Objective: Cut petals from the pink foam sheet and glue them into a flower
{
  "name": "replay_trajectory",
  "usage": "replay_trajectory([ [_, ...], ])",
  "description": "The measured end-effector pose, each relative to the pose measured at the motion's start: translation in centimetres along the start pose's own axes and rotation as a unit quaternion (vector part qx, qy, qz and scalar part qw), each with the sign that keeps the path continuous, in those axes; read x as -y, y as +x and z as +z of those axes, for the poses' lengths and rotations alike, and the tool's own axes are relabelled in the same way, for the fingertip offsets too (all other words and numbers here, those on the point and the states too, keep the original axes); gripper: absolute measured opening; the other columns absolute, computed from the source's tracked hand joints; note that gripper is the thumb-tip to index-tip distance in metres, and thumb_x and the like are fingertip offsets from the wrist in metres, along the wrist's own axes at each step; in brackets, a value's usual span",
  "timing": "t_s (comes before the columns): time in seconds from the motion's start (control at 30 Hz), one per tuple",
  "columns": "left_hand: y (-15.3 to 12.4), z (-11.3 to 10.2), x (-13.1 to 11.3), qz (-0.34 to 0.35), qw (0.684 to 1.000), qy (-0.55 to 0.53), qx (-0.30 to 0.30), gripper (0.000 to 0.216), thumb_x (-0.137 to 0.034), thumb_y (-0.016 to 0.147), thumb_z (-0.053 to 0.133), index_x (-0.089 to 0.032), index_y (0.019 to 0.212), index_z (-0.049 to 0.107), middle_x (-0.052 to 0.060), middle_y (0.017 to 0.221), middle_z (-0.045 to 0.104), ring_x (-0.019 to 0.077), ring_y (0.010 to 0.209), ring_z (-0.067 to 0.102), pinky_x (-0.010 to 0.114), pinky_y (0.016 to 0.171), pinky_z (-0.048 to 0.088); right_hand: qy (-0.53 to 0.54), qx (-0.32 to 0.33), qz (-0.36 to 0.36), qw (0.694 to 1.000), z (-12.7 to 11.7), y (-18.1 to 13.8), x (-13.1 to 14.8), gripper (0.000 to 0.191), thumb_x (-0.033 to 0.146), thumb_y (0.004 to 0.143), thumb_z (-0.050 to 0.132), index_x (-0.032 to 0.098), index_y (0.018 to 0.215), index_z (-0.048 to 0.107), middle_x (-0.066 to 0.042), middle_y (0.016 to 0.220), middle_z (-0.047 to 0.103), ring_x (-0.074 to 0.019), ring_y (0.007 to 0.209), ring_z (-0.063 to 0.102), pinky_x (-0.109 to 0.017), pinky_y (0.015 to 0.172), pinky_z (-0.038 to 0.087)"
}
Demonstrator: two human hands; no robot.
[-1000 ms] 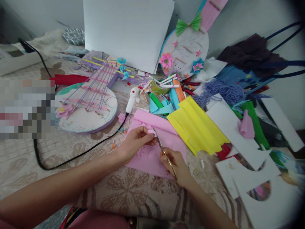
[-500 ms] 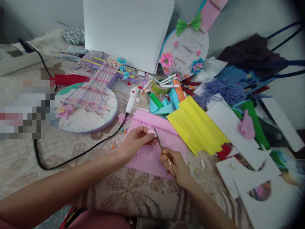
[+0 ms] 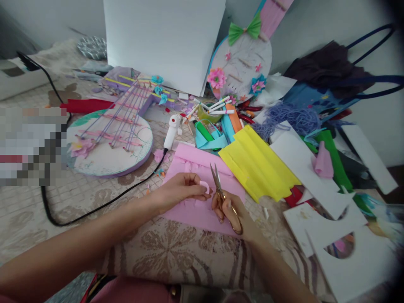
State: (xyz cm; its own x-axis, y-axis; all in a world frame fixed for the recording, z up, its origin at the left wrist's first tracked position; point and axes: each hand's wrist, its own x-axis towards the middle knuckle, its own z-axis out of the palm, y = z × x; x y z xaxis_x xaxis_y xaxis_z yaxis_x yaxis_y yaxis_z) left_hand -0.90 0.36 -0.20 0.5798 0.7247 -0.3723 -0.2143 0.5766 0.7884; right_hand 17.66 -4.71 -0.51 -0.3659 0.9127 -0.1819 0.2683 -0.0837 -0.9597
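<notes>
My left hand [image 3: 186, 188] pinches a small curled piece of pink paper [image 3: 205, 185] between thumb and fingers. In my right hand [image 3: 232, 210] is a pair of gold-handled scissors [image 3: 217, 181], its blades slightly parted and pointing away from me. The blades stand just right of the pink piece, apart from it. Beneath both hands lies a sheet of pink paper [image 3: 179, 212], rolled up along its far edge, with small pink scraps on it.
A white glue gun [image 3: 171, 132] with a black cord [image 3: 126, 197] lies behind my left hand. Decorated string instrument models [image 3: 116, 158] stand left and at the back [image 3: 241, 69]. Yellow paper [image 3: 261, 164], purple yarn [image 3: 288, 118] and cut white boards [image 3: 318, 227] lie to the right.
The scissors have come away from the pink piece, and their blades have opened. My right hand has turned slightly. The left hand keeps hold of the piece, which now shows a curl.
</notes>
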Motion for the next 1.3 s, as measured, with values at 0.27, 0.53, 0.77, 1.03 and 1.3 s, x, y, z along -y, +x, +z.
replay_trajectory([
  [0.27,-0.1,-0.5,-0.3,-0.04,0.991,0.109,0.074,0.01,-0.019,0.07,0.065,-0.013,0.069,0.057,0.001,0.064,0.063,0.0091,0.059,0.058,0.023,0.062,0.046,0.024,-0.036,0.049,0.998,-0.1,0.6,0.6,0.031,0.046,0.076,0.058,0.016,0.074,0.051,0.004,0.056,0.043,-0.0097,0.05,0.039,-0.022,0.047,0.031],
  [0.53,0.4,-0.7,1.0,-0.035,0.976,0.181,0.118,0.016,-0.025,0.073,0.062,-0.013,0.071,0.052,-0.002,0.058,0.058,0.009,0.056,0.055,0.023,0.056,0.042,0.016,-0.027,0.057,0.998,0.5,0.7,0.0,0.02,0.033,0.075,0.059,0.017,0.071,0.049,0.006,0.052,0.039,-0.0082,0.048,0.032,-0.02,0.044,0.025],
  [0.77,0.2,-0.3,0.1,-0.007,0.99,0.139,0.037,0.015,-0.024,0.074,0.062,-0.012,0.074,0.054,0.0,0.067,0.06,0.0081,0.06,0.055,0.023,0.062,0.044,0.032,-0.046,0.032,0.998,0.7,0.7,0.0,0.022,0.035,0.079,0.055,0.017,0.069,0.047,0.005,0.053,0.042,-0.0091,0.048,0.039,-0.022,0.048,0.031],
  [1.03,0.1,-1.2,-1.5,0.026,0.995,0.098,0.013,0.018,-0.024,0.072,0.065,-0.011,0.069,0.053,0.004,0.074,0.065,0.0119,0.074,0.061,0.027,0.072,0.046,0.016,0.005,0.051,0.999,-0.1,-0.1,0.2,0.038,0.05,0.086,0.041,0.017,0.068,0.046,0.005,0.05,0.038,-0.0083,0.044,0.036,-0.021,0.044,0.03],
  [1.3,0.1,-1.0,-2.0,0.052,0.991,0.117,-0.031,0.016,-0.021,0.073,0.063,-0.012,0.066,0.051,0.006,0.074,0.067,0.0128,0.074,0.063,0.026,0.07,0.047,-0.031,0.019,0.054,0.998,0.0,-0.1,-0.8,0.041,0.053,0.084,0.043,0.017,0.066,0.047,0.007,0.042,0.034,-0.0075,0.037,0.033,-0.021,0.039,0.026],
])
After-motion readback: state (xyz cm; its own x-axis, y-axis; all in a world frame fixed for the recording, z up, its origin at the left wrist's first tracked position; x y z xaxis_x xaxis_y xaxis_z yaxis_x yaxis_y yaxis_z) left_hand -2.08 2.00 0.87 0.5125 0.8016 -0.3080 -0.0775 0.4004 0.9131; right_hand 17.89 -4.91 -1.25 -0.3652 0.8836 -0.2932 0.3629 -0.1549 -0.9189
